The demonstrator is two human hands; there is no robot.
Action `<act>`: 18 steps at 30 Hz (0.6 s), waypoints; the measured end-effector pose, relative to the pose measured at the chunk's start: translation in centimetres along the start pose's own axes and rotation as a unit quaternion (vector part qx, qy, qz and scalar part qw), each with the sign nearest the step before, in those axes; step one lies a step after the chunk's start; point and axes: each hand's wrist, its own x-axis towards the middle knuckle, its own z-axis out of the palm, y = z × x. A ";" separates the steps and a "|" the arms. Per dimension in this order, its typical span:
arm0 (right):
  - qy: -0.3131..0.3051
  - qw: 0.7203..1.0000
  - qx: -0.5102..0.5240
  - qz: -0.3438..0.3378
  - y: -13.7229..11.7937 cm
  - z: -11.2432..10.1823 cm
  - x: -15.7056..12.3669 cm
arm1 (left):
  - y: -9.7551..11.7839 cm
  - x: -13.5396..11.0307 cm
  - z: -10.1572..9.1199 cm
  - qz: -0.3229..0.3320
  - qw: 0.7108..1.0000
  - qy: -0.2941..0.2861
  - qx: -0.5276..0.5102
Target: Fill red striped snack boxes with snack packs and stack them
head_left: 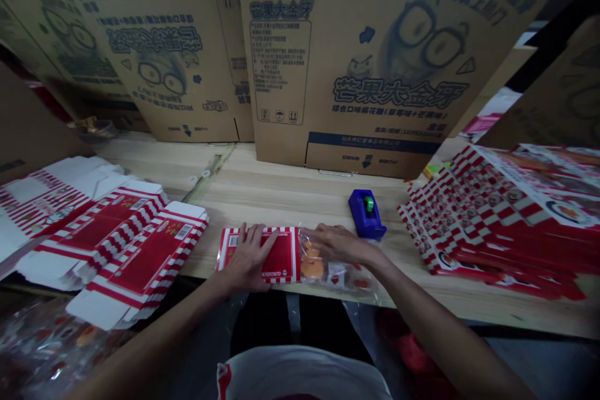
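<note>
A flat red carton (284,256) with red-and-white striped edges lies near the table's front edge. My left hand (249,256) is laid across it, fingers around its far side and the palm at the near side. At the carton's right end sits a clear plastic candy pack (335,275) with orange pieces and small wrapped sweets, its left end against or just inside the carton; I cannot tell which. My right hand (340,242) is closed over the pack's far side, fingertips pointing to the carton; the fingertips are partly hidden.
A blue tape dispenser (367,214) stands beyond my right hand. Flattened striped cartons (140,256) are stacked at left, and filled-looking red-checked boxes (497,219) at right. Large cardboard boxes (347,62) wall off the back. Clear packs (51,350) lie at lower left.
</note>
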 end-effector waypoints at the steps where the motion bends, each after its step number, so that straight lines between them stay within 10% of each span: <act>1: -0.005 0.999 -0.040 0.015 -0.2 0.1 0.3 | 0.2 -0.2 0.0 -0.011 1.000 0.005 0.004; 10: 0.099 0.995 0.011 -0.015 0.8 4.0 2.4 | 0.3 -0.4 1.0 -0.028 0.996 -0.061 -0.053; 14: 0.315 0.938 0.082 0.118 3.9 5.4 -1.3 | 0.4 -1.4 1.0 -0.056 0.993 -0.090 -0.054; 18: 0.332 0.902 0.159 0.226 5.7 5.6 -4.9 | 1.0 -2.3 0.9 -0.093 0.990 -0.089 -0.051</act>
